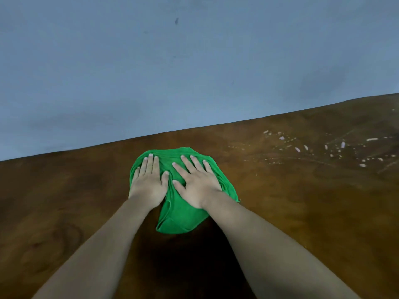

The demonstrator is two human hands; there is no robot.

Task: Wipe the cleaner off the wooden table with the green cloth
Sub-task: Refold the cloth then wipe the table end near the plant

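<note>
The green cloth (181, 214) lies bunched and rumpled on the dark-brown wooden table (302, 212), close to its far edge. The cleaner (336, 148) is scattered white flecks and thin streaks on the table, well right of the cloth

desk (280, 212): brown wood, smooth, slight sheen
green cloth (179, 219): soft matt fabric, creased
wall (172, 72): matt blue-grey paint, smudged

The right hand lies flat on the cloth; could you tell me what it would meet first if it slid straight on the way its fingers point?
Probably bare wooden table, then the wall.
</note>
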